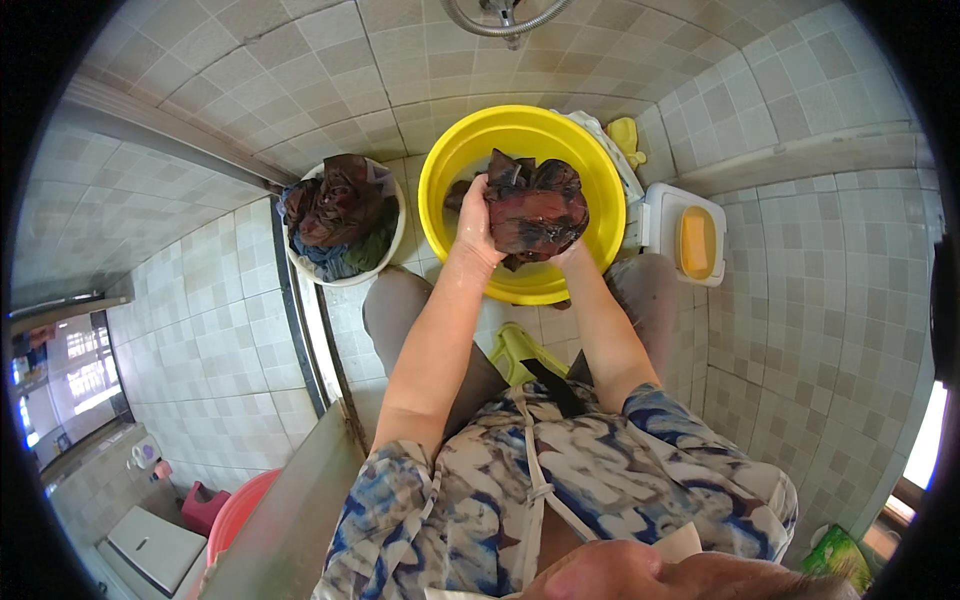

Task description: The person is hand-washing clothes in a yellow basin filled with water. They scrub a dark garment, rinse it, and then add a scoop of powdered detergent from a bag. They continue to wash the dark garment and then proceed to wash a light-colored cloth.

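A wet, dark brown-red bunched garment (536,214) is held up between my two hands, over a yellow plastic basin (442,169). My left hand (477,225) grips its left side, thumb pointing up. At the lower right my right hand (571,253) supports the cloth from beneath, and its fingers are hidden by it. More dark cloth (454,196) lies low in the basin, at the left behind my left hand. Cloudy water shows in part around it.
Left of the basin stands a white tub (400,217) heaped with dark clothes (337,202). On the right a white stool (660,225) carries a yellow soap dish (684,259) with an orange bar of soap (696,241). A yellow cloth (624,139) lies behind. A shower hose (517,30) hangs on the tiled wall.
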`<state>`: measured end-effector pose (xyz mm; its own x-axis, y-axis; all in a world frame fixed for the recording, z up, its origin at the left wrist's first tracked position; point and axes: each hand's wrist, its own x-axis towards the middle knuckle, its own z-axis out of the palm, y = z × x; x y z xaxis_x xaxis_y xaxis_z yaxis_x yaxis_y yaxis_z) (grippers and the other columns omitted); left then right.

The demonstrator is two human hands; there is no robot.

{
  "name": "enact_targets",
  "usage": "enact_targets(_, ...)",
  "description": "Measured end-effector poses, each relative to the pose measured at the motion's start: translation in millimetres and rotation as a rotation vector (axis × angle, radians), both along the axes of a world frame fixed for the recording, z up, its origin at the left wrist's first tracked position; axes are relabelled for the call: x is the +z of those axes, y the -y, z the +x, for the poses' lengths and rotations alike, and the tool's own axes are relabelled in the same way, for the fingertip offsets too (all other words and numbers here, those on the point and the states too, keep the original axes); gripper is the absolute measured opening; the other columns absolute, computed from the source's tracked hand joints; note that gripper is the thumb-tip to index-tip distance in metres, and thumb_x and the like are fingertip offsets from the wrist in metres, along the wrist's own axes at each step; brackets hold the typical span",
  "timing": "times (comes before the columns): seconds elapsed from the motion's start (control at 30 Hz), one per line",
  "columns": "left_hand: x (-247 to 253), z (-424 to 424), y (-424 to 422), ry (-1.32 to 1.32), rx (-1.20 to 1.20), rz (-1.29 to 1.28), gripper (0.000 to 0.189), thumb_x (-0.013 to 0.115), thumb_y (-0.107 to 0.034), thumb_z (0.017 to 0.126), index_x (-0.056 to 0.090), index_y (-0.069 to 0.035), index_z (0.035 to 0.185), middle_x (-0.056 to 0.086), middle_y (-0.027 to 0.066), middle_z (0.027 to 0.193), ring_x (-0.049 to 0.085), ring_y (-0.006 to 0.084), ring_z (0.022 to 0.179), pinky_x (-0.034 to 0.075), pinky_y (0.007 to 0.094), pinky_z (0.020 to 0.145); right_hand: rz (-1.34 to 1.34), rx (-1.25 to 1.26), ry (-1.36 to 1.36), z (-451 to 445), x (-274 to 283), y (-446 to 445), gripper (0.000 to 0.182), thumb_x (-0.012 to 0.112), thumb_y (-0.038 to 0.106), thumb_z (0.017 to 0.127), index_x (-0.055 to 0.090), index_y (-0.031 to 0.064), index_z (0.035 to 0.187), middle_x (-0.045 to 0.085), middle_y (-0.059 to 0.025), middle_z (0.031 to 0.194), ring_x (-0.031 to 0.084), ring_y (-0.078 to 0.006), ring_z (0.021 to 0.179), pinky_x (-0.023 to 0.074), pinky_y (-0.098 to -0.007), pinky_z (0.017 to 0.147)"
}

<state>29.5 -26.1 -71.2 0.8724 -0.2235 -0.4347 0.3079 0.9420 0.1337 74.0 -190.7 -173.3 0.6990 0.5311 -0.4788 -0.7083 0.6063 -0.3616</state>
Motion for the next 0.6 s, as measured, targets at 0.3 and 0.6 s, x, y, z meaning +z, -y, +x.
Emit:
enact_targets(0.3, -78, 3, -6, -0.124, -0.005, 0.242, 0.081, 0.044, -0.064, 0.089, 0.022, -0.011, 0.146, 0.038, 0.0107, 0.142, 0.045, 0.0293, 0.126, 0.042, 0.0515, 0.097, -0.794, 0.205, 0.703, 21, 89, -30, 0.029, 0.063, 0.019, 0.083, 0.057, 0.0021, 0.106, 0.061, -0.0117, 0.105, 0.061, -0.0255, 0.094, 0.0487, -0.0354, 0.082)
enact_targets(0.6, -136, -1, 13, 0.677, 0.355, -0.042, 0.048, 0.052, -0.048, 0.085, 0.054, -0.017, 0.121, 0.057, 0.0084, 0.113, 0.053, 0.0244, 0.106, 0.044, 0.039, 0.089, -1.702, 0.167, 1.477, -25, 108, -104, 0.023, 0.059, 0.028, 0.078, 0.058, 0.0066, 0.071, 0.061, -0.0152, 0.074, 0.061, -0.0364, 0.068, 0.0498, -0.0454, 0.061)
